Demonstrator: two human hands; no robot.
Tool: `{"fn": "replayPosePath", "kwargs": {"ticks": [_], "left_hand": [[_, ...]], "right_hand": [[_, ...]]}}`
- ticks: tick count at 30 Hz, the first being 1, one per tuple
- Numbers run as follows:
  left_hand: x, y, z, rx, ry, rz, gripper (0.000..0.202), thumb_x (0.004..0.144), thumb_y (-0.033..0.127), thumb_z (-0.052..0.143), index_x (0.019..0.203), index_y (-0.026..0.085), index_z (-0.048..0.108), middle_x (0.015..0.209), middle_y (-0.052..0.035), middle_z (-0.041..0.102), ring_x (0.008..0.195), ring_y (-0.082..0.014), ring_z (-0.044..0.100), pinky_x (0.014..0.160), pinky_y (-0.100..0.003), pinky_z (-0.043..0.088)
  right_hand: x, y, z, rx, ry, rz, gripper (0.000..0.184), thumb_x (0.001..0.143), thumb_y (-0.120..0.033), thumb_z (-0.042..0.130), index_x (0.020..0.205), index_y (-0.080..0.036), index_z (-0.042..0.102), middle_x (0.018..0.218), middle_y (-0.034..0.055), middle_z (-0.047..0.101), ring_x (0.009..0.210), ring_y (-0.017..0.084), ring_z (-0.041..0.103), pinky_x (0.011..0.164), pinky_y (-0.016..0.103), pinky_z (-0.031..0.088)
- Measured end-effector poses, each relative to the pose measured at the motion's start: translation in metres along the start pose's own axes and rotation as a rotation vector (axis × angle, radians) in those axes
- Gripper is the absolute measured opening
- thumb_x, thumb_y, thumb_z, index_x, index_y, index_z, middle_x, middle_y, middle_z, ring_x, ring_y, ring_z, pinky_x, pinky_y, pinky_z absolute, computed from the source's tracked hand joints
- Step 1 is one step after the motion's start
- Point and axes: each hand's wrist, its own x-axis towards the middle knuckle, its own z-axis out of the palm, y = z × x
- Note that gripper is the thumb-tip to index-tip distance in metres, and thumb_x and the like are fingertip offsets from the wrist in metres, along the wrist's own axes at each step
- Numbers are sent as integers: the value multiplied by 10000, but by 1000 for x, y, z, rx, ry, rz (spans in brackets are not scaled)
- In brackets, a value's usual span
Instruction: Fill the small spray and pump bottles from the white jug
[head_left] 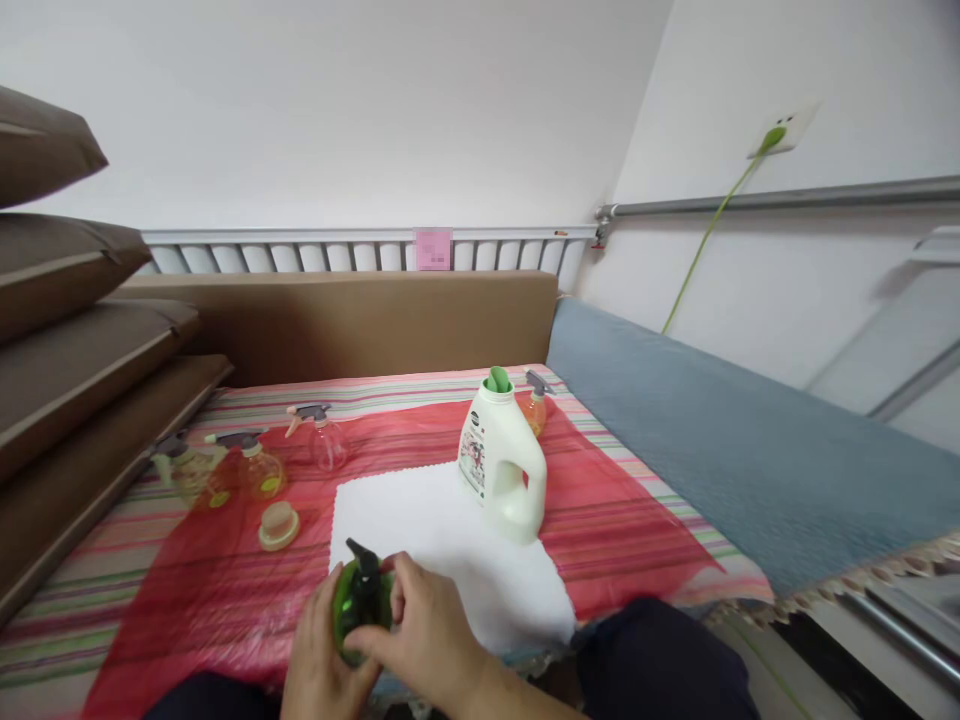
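My left hand (319, 645) is wrapped round a small green spray bottle (345, 600) near the front edge of the cloth. My right hand (435, 625) has its fingers closed about the bottle's black spray head (365, 562), with the thumb across the near side. Just beyond them lies a white cloth (409, 515). A large pale green jug (506, 450) stands upright on its right part, uncapped, with a green spout in its neck. Left of the cloth, a cream cap (278, 524) rests on the red sheet.
Three clear spray bottles with grey heads stand at the left, one of them pinkish (328, 445). Behind the jug is an orange spray bottle (535, 410). Stacked brown cushions (90, 340) rise at the far left. A long brown bolster (360, 325) runs along the back.
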Motion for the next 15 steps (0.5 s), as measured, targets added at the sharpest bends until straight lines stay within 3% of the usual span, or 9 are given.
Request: {"fn": "replayPosePath", "kwargs": {"ticks": [6,10,15], "left_hand": [[27,18,46,42,27,160,767,697,433,690,1351,178,380,1258,-188,570,1145,-369,568,939,-564,480],[33,2,71,-9,13,200,716,628,455,733,1249,193,490,1156,-159,649,1035,-360,640,857,-515,548],[35,-22,79,-98,-7,176,662,578,460,766,1150,220,536,1093,-142,687,984,-355,672,823,-488,579]], "right_hand": [[18,19,-27,-140,150,76,381,653,-500,747,866,-223,595,730,10,688,664,211,642,576,261,394],[24,33,-29,-230,143,90,282,707,-443,691,859,-218,616,772,39,715,736,251,676,631,292,441],[36,48,-20,-266,69,30,367,675,-484,693,907,-203,649,799,60,716,741,278,670,642,324,471]]}}
